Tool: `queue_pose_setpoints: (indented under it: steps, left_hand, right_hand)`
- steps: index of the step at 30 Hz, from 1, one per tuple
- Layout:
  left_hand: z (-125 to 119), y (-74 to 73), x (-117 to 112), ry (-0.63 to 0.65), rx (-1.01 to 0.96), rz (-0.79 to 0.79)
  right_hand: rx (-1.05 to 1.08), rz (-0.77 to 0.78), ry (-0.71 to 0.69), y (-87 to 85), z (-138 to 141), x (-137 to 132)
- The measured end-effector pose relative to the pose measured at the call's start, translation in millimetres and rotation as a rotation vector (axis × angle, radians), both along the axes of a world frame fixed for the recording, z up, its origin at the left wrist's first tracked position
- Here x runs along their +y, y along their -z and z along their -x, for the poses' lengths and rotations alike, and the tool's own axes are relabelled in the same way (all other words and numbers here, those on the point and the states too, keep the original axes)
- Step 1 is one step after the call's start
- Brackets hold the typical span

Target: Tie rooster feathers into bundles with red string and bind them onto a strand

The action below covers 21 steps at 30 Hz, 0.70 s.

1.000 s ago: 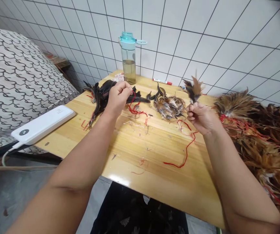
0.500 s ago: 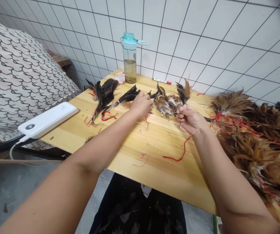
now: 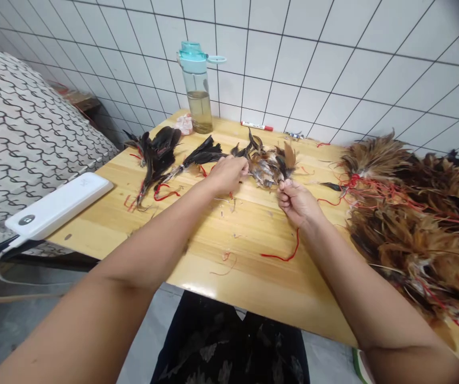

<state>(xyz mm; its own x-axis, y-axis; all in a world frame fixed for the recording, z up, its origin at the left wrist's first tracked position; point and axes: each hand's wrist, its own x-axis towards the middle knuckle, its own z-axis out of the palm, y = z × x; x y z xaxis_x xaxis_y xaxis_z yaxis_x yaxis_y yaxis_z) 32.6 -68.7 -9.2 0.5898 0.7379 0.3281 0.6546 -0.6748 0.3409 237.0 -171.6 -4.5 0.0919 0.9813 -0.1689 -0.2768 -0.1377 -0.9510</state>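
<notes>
My right hand (image 3: 298, 201) is closed on the base of a small tuft of brown and black feathers (image 3: 287, 158), which leans over a small brown feather pile (image 3: 265, 165). A red string (image 3: 289, 250) trails from under that hand across the wooden table (image 3: 253, 266). My left hand (image 3: 228, 173) is curled with its fingertips pinched at the left edge of the brown pile; what it pinches is too small to make out. Black feathers (image 3: 161, 154) with red string lie to its left.
A large heap of brown feathers tied with red string (image 3: 417, 213) covers the table's right side. A bottle with a teal lid (image 3: 197, 88) and a red-capped marker (image 3: 256, 126) stand near the tiled wall. A white power bank (image 3: 59, 205) lies at the left edge.
My left hand left the black feathers and moved right to the brown pile. My right hand lowered the feather tuft toward the same pile.
</notes>
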Motion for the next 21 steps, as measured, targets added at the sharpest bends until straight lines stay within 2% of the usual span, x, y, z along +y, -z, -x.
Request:
queue_pose_setpoints:
  steps: [4,7,14,21]
  left_hand:
    - [-8.5,-22.5,-24.2,0.197,-0.104,0.07]
    - [-20.3,-29.7,-39.1,0.311,-0.126,0.061]
    - [-29.7,-28.4,-55.8,0.302,-0.135,-0.011]
    - [-30.3,-21.1,-56.4,0.341,-0.155,-0.138]
  right_hand:
    - [-0.123,-0.025,0.085,4.3,10.3,0.4]
    - [-0.252,-0.029,0.147,6.6,14.0,-2.2]
    - [-0.526,-0.078,0.185,3.1,13.6,-5.9]
    - [-0.551,-0.036,0.22,2.3,6.9,-3.9]
